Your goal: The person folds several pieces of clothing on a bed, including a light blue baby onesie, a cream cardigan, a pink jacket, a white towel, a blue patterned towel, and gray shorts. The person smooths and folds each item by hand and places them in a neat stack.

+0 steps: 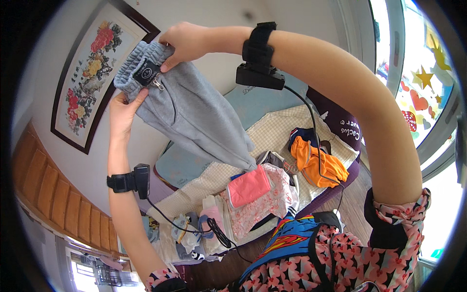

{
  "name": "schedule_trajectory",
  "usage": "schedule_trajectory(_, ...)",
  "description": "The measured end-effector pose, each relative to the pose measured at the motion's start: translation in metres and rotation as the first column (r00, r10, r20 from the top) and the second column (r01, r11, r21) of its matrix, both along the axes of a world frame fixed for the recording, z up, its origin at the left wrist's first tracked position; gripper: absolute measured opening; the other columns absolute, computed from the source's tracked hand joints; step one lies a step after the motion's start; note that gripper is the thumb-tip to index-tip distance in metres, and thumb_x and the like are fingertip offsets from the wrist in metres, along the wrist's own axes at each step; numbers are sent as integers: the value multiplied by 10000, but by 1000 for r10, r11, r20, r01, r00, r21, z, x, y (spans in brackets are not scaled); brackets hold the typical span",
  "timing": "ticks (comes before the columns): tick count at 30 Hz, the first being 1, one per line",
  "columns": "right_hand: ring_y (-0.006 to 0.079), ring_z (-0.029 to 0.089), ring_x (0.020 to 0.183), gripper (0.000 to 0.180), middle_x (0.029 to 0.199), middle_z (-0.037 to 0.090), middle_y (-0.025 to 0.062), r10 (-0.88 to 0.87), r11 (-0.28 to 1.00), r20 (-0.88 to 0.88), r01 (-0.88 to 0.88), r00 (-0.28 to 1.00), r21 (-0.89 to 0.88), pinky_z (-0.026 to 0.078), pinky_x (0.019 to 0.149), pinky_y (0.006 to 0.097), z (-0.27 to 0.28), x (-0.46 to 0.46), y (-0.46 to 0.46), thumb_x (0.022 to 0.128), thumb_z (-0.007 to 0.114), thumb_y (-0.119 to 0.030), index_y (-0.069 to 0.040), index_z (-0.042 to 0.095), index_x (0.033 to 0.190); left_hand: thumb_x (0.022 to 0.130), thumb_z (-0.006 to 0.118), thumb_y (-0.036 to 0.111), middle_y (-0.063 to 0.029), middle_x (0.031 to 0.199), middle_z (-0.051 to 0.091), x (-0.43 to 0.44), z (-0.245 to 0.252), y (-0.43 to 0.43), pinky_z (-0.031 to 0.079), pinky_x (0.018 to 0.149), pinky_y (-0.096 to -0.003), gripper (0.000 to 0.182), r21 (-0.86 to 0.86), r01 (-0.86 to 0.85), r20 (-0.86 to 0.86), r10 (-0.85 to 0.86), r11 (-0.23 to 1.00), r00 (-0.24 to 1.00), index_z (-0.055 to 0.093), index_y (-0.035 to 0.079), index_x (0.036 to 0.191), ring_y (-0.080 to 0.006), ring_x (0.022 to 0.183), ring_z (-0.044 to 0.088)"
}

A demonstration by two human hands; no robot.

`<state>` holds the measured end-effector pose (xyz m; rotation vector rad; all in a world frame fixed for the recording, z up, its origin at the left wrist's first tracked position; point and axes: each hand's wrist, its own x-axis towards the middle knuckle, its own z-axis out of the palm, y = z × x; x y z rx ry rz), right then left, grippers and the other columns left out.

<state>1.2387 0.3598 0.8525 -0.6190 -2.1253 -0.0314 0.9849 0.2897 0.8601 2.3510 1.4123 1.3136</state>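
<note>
A pair of grey sweatpants (204, 109) hangs from both my hands, its gathered elastic waistband (140, 60) held up before the wall. My left hand (126, 106) grips the lower side of the waistband, thumb in front. At the upper side, my right hand (186, 43) pinches the band near a black patch (146, 72) that bears writing and a smiley. A small metal clasp (158, 83) dangles beneath the patch. The trouser legs reach down to a pink folded cloth (250, 186) on the couch; whether they touch it I cannot tell.
A checked cream cover (277, 127) lies over the couch. On it are an orange garment (319, 162), a pink floral garment (251, 219) and several folded clothes (215, 219). Cables run from my wrist devices (261, 75). A framed flower picture (98, 73) hangs near wooden stairs (62, 189).
</note>
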Motion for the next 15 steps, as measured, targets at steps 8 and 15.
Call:
schedule_trajectory(8, 252, 637, 1001, 684, 1079, 673, 130, 307, 790, -271, -403, 913, -462, 475, 910, 327, -19, 3, -11, 714, 816, -348, -23, 557, 1256, 809, 793, 213, -18, 880, 694, 7, -28, -2, 428, 753, -232, 271, -16, 0, 105, 2, 1000, 995, 723, -11, 944, -69, 801, 548)
schedule_trajectory(15, 272, 683, 821, 597, 807, 700, 157, 84, 967, -76, -100, 994, -236, 532, 740, 354, -10, -37, -27, 563, 860, -509, 22, 719, 795, 898, 666, 112, -92, 1183, 584, -20, -74, -10, 422, 898, -289, 431, -21, 156, 433, -132, 988, 891, 516, -35, 1275, -129, 1043, 534)
